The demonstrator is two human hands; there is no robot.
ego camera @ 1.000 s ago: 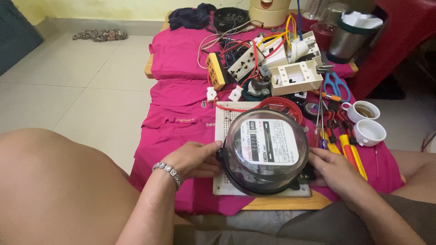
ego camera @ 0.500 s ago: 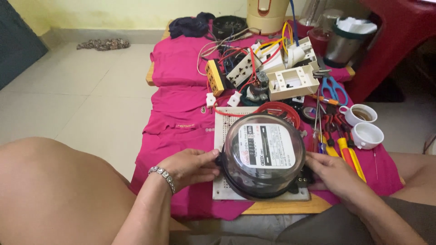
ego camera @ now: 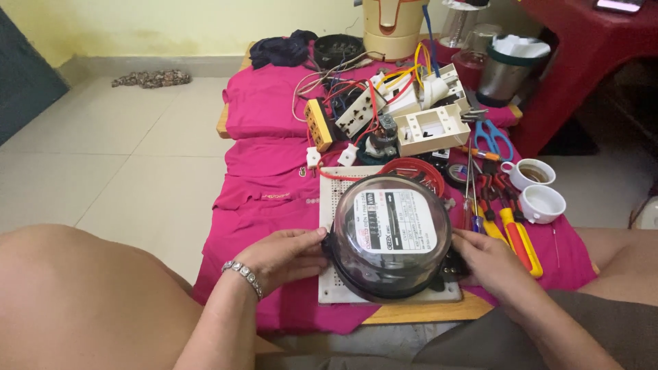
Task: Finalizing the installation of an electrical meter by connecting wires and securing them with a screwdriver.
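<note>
At the near edge of the surface, left hand [ego camera: 284, 255] and right hand [ego camera: 488, 260] grasp the domed electricity meter [ego camera: 392, 234] — fingers should keep even pressure on both sides.

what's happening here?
A person seated on the floor grips a round electric meter with a clear dome cover, left hand and right hand on opposite sides. It sits on a white perforated board over a pink cloth. Screwdrivers, two cups and wired socket parts lie behind.
</note>
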